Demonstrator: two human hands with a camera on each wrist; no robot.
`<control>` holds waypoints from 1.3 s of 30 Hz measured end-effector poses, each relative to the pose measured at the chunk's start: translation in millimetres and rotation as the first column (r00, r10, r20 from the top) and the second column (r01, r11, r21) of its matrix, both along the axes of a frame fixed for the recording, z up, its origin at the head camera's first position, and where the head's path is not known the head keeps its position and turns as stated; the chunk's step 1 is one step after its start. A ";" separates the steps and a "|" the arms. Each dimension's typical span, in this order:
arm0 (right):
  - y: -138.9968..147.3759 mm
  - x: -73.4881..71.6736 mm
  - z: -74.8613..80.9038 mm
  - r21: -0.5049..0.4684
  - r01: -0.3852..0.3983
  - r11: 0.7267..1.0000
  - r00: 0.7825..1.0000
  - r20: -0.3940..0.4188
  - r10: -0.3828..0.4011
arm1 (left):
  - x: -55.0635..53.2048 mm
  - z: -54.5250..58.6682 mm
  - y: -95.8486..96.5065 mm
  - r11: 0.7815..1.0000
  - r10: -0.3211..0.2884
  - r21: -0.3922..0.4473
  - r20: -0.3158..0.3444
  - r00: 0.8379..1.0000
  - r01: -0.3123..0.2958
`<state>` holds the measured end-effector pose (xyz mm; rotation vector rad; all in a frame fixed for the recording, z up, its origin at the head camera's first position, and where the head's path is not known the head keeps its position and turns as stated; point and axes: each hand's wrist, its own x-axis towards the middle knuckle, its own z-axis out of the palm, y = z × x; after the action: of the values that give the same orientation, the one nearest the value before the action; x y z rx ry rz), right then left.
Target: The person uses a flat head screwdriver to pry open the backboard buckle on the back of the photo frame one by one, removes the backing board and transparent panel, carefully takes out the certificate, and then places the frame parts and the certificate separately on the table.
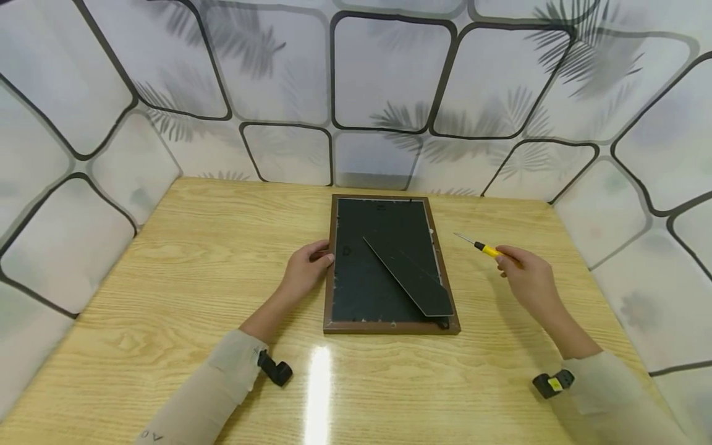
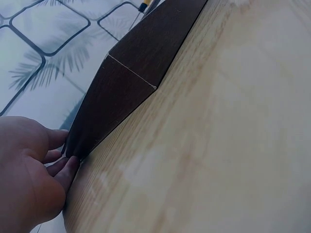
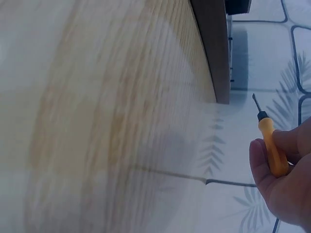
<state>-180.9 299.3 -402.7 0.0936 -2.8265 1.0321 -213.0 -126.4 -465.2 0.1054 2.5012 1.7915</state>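
A brown picture frame lies back side up on the table, its black backing board showing. Slanting across the board is a black easel stand leg. My left hand grips the left side of the frame, thumb at the upper edge; in the left wrist view the fingers close around the frame's edge. Off to the right of the frame, my right hand holds a screwdriver by its yellow handle. The thin metal shaft points left toward the frame, tip apart from it.
The wood-grain table surrounds the frame. Behind it and at both sides stand pale walls with dark line patterns and leaf prints. Small black cameras sit on both wrists, over light sleeves.
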 end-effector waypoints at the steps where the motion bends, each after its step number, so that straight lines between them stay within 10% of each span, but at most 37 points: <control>1: -3.6 -1.4 0.2 0.000 -0.006 1.000 1.000 -0.001 0.006 | -0.3 -0.5 -0.3 1.000 0.000 -0.002 0.000 1.000 0.000; 39: -112.2 -95.2 18.2 0.030 -0.273 0.961 0.958 0.094 0.270 | 0.2 2.0 -0.9 1.000 -0.006 -0.023 -0.015 1.000 0.006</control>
<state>-276.1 187.2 -384.6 0.4639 -2.9771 1.0501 -212.8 -127.3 -463.2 0.1261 2.5289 1.7654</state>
